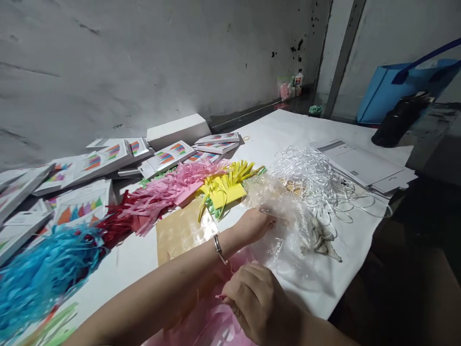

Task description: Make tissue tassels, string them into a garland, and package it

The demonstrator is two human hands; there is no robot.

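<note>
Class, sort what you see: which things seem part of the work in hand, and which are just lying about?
Probably part of the work:
clear plastic, at the left hand
pink material, in the right hand
yellow fringe
blue fringe
white cords

Apparently just lying about:
blue tote bag
black item
white bottle

Clear plastic bag (pixel 288 226), crinkled and glossy, beside smooth, shiny white cord (pixel 306 175); yellow fringed tassel (pixel 228 194) of matt, papery material. Polished metal bracelet (pixel 218 246); glossy tan sheet (pixel 180 235); matt white table covering (pixel 281 126); chipped, scuffed wall (pixel 173 57).
</note>
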